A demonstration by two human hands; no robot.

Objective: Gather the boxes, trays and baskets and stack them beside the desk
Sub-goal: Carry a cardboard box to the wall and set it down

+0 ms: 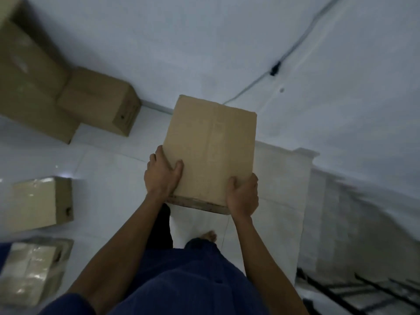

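White tiled floor (109, 169). A large carton (25, 87) touches a smaller carton (100, 103) by the wall (181, 42). A taped carton (41, 203) and a nearer taped carton (31, 269) lie left.

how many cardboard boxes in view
5. The held brown cardboard box, gripped by left hand and right hand; large box top left; smaller box beside it; taped box mid left; second taped box bottom left. Others may be off-frame.

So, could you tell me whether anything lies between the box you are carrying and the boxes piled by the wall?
Nothing visible does: only floor tiles lie between the carried box and the piled boxes.
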